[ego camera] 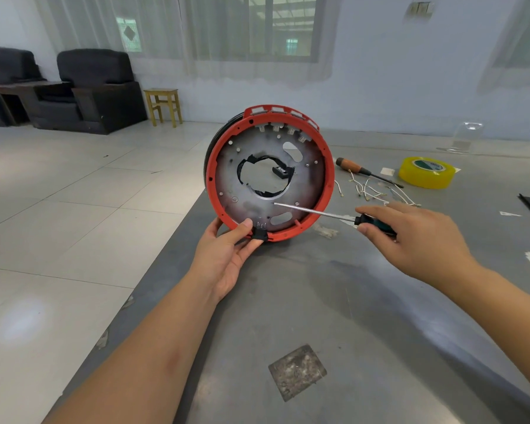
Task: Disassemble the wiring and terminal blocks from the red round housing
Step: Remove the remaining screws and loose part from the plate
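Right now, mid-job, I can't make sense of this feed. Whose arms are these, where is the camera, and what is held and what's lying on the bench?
This is one wide-angle view from a camera worn on a person's head, looking forward and down, so the two bare arms are the wearer's own. The left hand steadies the red round housing, stood on edge on the grey bench, with its thumb by a small black block at the bottom rim. The right hand holds a dark-handled screwdriver, its tip against the grey plate inside the housing. Behind lie loose white wires, a wooden-handled screwdriver and a yellow tape roll. Armchairs and a stool stand far back.
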Demonstrator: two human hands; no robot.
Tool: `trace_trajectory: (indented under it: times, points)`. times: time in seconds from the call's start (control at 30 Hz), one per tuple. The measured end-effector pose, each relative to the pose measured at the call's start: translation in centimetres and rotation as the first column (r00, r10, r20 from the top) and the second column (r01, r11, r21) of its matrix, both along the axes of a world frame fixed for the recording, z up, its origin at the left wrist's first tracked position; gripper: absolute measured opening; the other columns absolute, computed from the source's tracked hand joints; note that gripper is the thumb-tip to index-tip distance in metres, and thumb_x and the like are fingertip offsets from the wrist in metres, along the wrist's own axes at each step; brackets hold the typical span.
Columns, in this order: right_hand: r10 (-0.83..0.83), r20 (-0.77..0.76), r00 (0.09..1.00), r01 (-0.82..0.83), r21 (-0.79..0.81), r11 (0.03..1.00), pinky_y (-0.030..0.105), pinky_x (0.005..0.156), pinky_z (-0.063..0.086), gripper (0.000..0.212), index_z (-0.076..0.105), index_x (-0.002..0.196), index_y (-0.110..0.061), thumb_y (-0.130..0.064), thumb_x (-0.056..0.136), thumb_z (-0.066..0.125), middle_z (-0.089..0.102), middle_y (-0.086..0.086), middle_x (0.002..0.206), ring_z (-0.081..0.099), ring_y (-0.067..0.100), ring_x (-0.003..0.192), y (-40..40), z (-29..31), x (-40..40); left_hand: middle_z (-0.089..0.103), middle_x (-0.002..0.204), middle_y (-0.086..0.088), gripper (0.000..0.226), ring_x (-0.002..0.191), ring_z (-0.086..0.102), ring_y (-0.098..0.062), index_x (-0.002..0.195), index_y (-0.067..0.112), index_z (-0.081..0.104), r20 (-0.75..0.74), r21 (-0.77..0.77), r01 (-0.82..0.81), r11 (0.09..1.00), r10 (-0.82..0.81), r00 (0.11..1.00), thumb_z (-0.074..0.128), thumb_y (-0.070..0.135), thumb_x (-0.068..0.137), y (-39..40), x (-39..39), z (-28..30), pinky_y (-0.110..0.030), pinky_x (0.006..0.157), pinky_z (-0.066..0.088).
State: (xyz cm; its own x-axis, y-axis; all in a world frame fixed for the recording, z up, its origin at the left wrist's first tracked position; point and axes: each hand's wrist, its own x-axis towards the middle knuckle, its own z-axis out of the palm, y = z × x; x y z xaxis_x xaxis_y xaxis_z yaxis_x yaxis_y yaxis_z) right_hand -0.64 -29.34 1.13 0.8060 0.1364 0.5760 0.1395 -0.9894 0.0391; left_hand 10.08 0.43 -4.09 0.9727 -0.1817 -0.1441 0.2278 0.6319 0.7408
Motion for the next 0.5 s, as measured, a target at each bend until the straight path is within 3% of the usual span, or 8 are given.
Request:
trace_trajectory:
  times: [0.13, 0.27, 0.5]
  points:
    - [-0.033, -0.057, 0.998, 0.041, 0.149, 0.988, 0.028, 0.062, 0.046, 0.035, 0.057, 0.121, -0.039, -0.059, 0.095, 0.045, 0.07, -0.014, 0.101, 0.066, 0.017, 0.088, -0.7, -2.5, -0.7, 0.076, 0.121, -0.016, 0.062, 0.11, 0.075, -0.034, 0.148, 0.008, 0.048, -0.005, -0.049, -0.035, 0.998, 0.035, 0.999, 0.074, -0.002, 0.093, 0.1, -0.2, 0.1, -0.039, 0.082, 0.065]
    - [-0.044, -0.168, 0.985, 0.054, 0.053, 0.997, 0.027, 0.066, 0.049, 0.035, 0.062, 0.109, -0.036, -0.061, 0.091, 0.046, 0.068, -0.016, 0.097, 0.065, 0.013, 0.087, -1.2, -3.8, -1.5, 0.08, 0.11, -0.011, 0.063, 0.103, 0.078, -0.03, 0.149, 0.008, 0.049, -0.015, -0.065, -0.064, 0.996, 0.063, 0.998, 0.076, 0.003, 0.092, 0.2, -0.2, 0.0, -0.037, 0.079, 0.065]
    - [-0.077, -0.32, 0.944, 0.075, -0.017, 0.997, 0.032, 0.08, 0.048, 0.031, 0.062, 0.11, -0.036, -0.057, 0.091, 0.051, 0.061, -0.015, 0.099, 0.06, 0.013, 0.094, -1.2, -3.8, -1.6, 0.077, 0.118, -0.015, 0.06, 0.105, 0.077, -0.036, 0.148, 0.009, 0.05, -0.014, -0.063, -0.025, 0.998, 0.024, 1.0, 0.074, 0.003, 0.094, 0.5, -0.3, 0.0, -0.045, 0.083, 0.065]
